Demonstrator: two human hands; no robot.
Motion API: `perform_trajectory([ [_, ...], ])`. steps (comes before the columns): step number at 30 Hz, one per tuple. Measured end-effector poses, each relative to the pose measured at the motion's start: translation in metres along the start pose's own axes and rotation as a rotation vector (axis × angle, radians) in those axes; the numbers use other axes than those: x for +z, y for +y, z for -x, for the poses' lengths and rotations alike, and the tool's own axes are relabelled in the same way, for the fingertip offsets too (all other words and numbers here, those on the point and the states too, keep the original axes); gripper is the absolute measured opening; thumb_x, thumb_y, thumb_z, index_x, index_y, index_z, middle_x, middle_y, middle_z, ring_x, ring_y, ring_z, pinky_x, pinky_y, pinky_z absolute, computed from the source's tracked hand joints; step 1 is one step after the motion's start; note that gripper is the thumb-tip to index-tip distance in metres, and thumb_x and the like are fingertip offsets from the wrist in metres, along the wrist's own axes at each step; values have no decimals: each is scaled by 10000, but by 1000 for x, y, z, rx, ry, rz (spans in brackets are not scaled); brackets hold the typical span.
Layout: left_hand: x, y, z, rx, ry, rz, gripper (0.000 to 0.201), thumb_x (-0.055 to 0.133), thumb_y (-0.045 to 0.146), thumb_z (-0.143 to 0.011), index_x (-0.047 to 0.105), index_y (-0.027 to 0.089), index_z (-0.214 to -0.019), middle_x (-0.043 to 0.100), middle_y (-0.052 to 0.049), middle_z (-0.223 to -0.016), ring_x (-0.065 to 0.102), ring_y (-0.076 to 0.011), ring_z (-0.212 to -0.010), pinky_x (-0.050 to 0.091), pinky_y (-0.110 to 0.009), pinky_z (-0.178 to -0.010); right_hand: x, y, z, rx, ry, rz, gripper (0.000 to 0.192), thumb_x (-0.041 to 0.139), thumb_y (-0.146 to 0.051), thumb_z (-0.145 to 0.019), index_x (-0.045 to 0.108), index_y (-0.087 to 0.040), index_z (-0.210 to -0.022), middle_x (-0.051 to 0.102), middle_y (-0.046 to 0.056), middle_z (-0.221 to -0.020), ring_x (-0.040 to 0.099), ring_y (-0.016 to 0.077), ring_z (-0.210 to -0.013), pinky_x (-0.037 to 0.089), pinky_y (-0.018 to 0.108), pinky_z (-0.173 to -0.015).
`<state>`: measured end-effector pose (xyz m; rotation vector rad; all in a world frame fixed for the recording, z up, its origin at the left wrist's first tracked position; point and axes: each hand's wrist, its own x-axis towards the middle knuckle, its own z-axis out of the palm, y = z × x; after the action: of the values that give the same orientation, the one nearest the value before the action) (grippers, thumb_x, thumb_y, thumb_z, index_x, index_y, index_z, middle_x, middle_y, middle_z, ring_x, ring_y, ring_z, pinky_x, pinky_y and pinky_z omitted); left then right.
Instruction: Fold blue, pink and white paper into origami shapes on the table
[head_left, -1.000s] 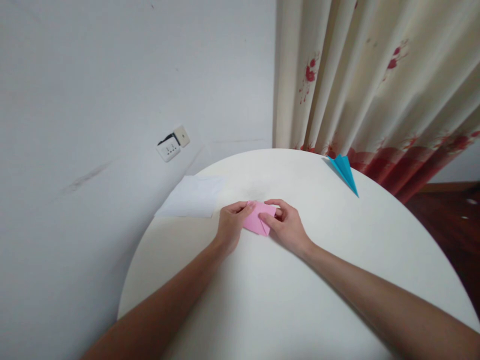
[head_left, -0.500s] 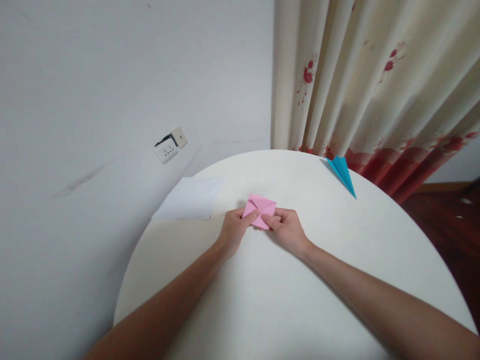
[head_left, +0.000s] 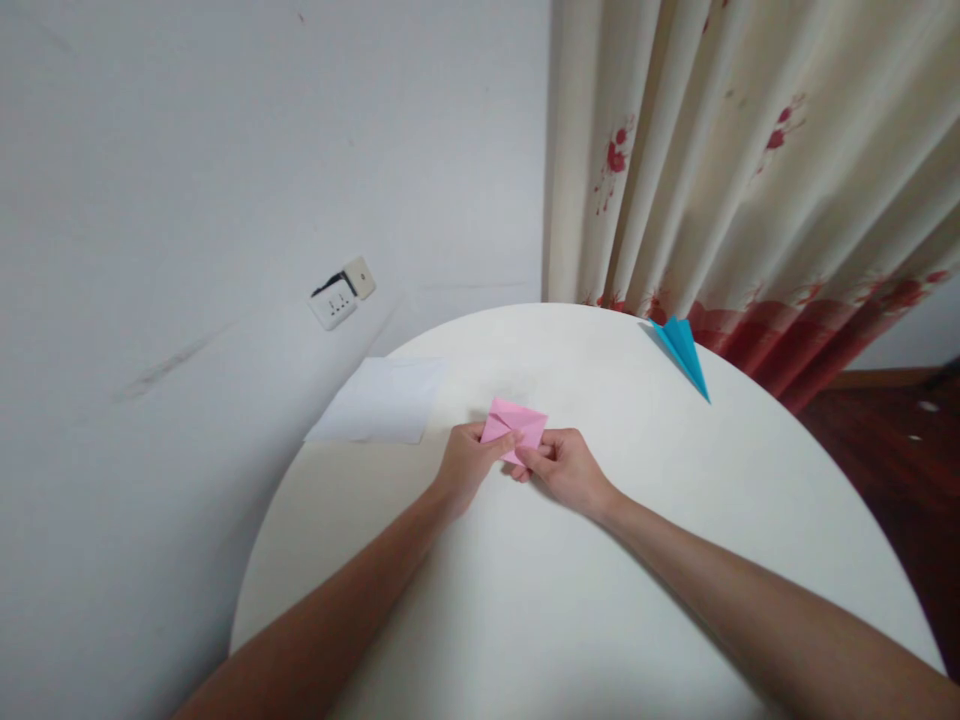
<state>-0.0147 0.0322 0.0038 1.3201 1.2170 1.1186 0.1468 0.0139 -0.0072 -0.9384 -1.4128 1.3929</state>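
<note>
From the far left I see the wall socket (head_left: 343, 295) and, on the round white table (head_left: 525, 620), a white sheet (head_left: 379, 400) lying flat near the edge, untouched. My left hand (head_left: 466, 463) pinches the near left corner of the pink paper (head_left: 514, 424), thumb on top and fingers curled under; my right hand (head_left: 564, 465) pinches the near right part the same way, both closed on it. The paper sits at the table's middle, its far edge raised off the surface, already creased into a small pointed shape, though judging by the finished blue paper plane (head_left: 684, 350) near the curtain (head_left: 750, 170), several folds remain.
</note>
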Motion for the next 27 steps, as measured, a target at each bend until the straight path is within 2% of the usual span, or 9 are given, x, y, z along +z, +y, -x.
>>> perform_trajectory([
  [5,-3,0,-8,13,55,108,377,789,491,-717,715,126,-656,624,-18,-592,525,-131,-529,368,-248,-515,-1,4,0,-8,-43,138,378,624,-494,-887,720,-148,-768,746,73,-728,662,157,-602,487,247,-555],
  [10,-4,3,-12,-5,133,247,370,797,493,-713,695,144,-644,601,10,-597,490,-109,-535,356,-237,-515,-1,8,-1,-8,-69,147,325,617,-436,-909,713,-154,-781,740,56,-729,650,152,-595,457,238,-544],
  [17,-2,8,-13,-33,201,314,377,809,498,-706,717,135,-664,625,1,-622,525,-111,-555,387,-233,-523,0,5,-2,10,-80,134,322,615,-413,-914,679,-153,-736,739,60,-730,652,150,-611,455,231,-543],
  [20,-3,7,-18,-45,234,357,415,802,537,-703,768,135,-798,682,-26,-698,585,-128,-611,443,-240,-571,0,3,-4,22,-47,83,342,633,-450,-898,697,-152,-741,732,57,-714,649,152,-605,474,244,-553],
  [24,-3,2,-23,3,118,405,572,759,535,-769,704,162,-1199,736,-102,-1017,679,-194,-864,538,-320,-788,-3,-3,-11,14,131,-87,362,674,-504,-850,734,-151,-793,734,66,-707,651,165,-594,524,289,-601],
  [27,-1,-2,-21,12,-5,269,544,751,473,-800,683,154,-1236,733,-98,-1029,681,-201,-871,548,-328,-805,-6,-7,-16,12,213,-158,362,702,-518,-812,738,-162,-759,736,71,-687,649,172,-570,526,298,-592],
])
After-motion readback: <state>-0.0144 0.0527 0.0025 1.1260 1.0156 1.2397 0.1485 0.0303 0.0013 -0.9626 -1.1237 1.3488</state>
